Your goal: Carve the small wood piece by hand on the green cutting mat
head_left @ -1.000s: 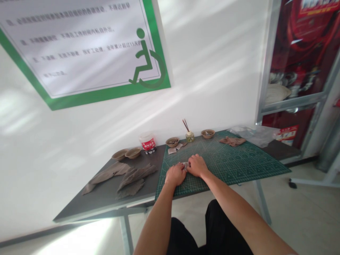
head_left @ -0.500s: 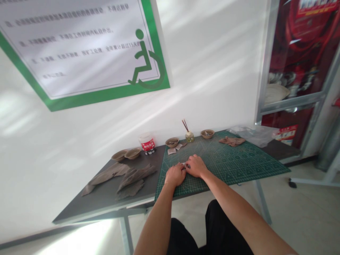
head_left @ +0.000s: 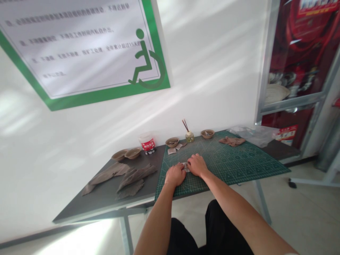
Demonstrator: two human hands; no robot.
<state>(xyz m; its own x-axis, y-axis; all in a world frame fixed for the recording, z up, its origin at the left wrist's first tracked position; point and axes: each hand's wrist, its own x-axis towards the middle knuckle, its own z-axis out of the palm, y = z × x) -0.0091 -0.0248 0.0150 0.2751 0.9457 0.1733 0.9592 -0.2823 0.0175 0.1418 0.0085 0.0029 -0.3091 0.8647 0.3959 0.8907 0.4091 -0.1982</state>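
Observation:
On the green cutting mat (head_left: 225,164) a small pale, flat piece with dark marks (head_left: 187,167) lies between my two hands. My left hand (head_left: 175,175) is closed, its fingertips pressing the piece's left side. From the right, my right hand (head_left: 197,165) has its fingers curled together at the piece's other edge. What the piece is made of is too small to make out, and the fingers cover part of it. Just beyond the hands lie a few light squares (head_left: 172,151) of thin material.
Along the wall stand a bowl with small bits (head_left: 172,142), a reed bottle (head_left: 189,137), another bowl (head_left: 207,134) and a red-labelled jar (head_left: 147,144). Grey-brown cloths (head_left: 136,179) and two bowls (head_left: 132,153) are at left. A crumpled cloth (head_left: 232,141) and clear plastic (head_left: 252,134) lie right.
My right hand has shifted slightly to the right, so more of the pale piece shows between the hands. My left hand stays nearly in place.

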